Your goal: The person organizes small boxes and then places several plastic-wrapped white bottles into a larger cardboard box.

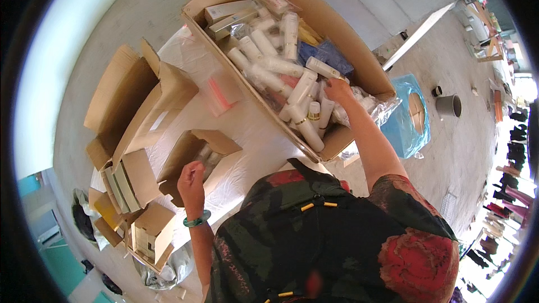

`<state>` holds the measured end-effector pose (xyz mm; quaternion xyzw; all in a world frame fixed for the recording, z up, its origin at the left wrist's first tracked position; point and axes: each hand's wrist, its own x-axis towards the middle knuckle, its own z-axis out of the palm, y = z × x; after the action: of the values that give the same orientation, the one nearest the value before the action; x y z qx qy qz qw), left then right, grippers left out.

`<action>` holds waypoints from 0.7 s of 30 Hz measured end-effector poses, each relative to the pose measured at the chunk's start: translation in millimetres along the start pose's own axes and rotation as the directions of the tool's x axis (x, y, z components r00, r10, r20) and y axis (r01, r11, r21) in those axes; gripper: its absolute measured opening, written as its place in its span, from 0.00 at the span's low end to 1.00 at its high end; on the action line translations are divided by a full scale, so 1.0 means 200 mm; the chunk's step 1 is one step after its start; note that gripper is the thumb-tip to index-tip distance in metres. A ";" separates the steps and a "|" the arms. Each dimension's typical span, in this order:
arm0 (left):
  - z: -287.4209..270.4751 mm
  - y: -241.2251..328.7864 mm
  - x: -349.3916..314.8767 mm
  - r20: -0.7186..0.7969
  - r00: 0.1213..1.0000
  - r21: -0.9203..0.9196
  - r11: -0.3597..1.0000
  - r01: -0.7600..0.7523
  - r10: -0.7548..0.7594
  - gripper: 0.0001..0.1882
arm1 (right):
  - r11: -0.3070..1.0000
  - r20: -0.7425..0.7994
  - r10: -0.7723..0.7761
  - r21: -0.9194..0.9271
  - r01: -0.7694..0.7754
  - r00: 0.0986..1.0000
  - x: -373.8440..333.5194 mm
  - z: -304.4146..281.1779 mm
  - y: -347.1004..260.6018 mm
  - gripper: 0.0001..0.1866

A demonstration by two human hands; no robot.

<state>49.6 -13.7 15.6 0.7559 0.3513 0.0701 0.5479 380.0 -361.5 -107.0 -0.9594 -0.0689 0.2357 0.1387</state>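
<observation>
My right hand (338, 90) reaches into a large cardboard box (359, 56) full of white tubes (281, 66), small flat cartons (227, 10) and blue bags. Its fingers rest among the white tubes near the box's right wall; whether they grip one is hidden. My left hand (192, 182), with a green bangle on the wrist, hovers curled over the edge of a small open brown box (193, 148) on the white-covered table (247, 134). Nothing shows in that hand.
Several opened brown cartons (135, 106) lie at the table's left, some holding flat packs. A clear bag with a pink strip (222, 91) lies on the cloth. A blue-wrapped stool (410, 115) and a grey cup (448, 105) stand on the concrete floor at right.
</observation>
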 end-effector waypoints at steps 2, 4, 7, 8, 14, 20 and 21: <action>0.01 0.00 -0.01 -0.019 1.000 -0.047 0.999 0.011 -0.012 0.08 | 0.992 0.055 0.066 -0.108 -0.060 0.996 0.11 0.12 0.09 0.20; 0.00 -0.02 -0.04 -0.050 0.998 -0.099 0.995 0.025 -0.030 0.08 | 0.993 0.059 0.094 -0.081 -0.089 0.994 0.10 0.10 0.00 0.22; 0.00 -0.03 -0.08 -0.071 0.996 -0.135 0.990 0.035 -0.045 0.07 | 0.994 0.128 0.079 -0.091 -0.067 0.989 0.14 0.11 -0.02 0.25; 0.01 -0.02 -0.09 -0.079 0.996 -0.119 0.992 0.038 -0.047 0.07 | 0.996 0.114 0.068 -0.070 -0.060 0.991 0.15 0.14 -0.01 0.25; 0.04 -0.01 -0.12 -0.091 0.995 -0.071 0.997 0.028 -0.035 0.07 | 0.964 0.109 0.033 0.260 -0.061 0.993 0.17 0.13 0.05 0.17; 0.07 -0.01 -0.10 -0.110 0.993 -0.118 0.993 0.026 -0.039 0.07 | 0.614 0.314 -0.140 0.771 -0.166 0.939 0.02 -0.29 0.06 0.14; 0.08 -0.01 -0.09 -0.110 0.993 -0.150 0.988 0.017 -0.034 0.07 | 0.521 0.306 -0.210 0.839 -0.159 0.929 -0.01 -0.35 0.05 0.16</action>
<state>43.2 -36.0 13.5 0.7031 0.3849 0.1315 0.5832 411.8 -387.9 -50.2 -0.7035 0.0162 0.4129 0.5782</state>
